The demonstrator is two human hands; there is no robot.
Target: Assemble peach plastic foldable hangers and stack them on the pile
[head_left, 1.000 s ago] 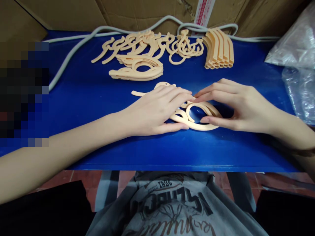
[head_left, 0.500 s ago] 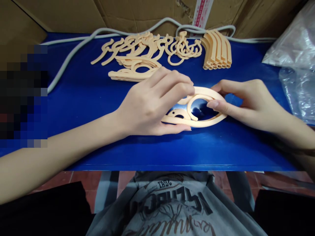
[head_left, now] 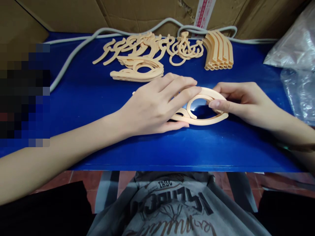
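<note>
A peach-coloured plastic hanger assembly (head_left: pixel 208 119), made of curved pieces, lies in the middle of the blue table (head_left: pixel 98 108). My left hand (head_left: pixel 155 106) covers its left end, fingers curled over the top and thumb under the lower edge. My right hand (head_left: pixel 240 101) pinches its right end between thumb and fingers. Both hands grip the same assembly just above the table top.
At the back lie a stack of finished hangers (head_left: pixel 137 70), loose hook pieces (head_left: pixel 152 44) and a row of curved arm pieces (head_left: pixel 219 49). A grey cable (head_left: pixel 73 54) runs along the rear. Cardboard boxes (head_left: pixel 137 13) stand behind. Clear plastic bags (head_left: pixel 295 62) sit at right.
My hands went from pressing flat on the pieces to gripping them at both ends; the assembly was lifted and tilted, and now sits lower, nearer the table.
</note>
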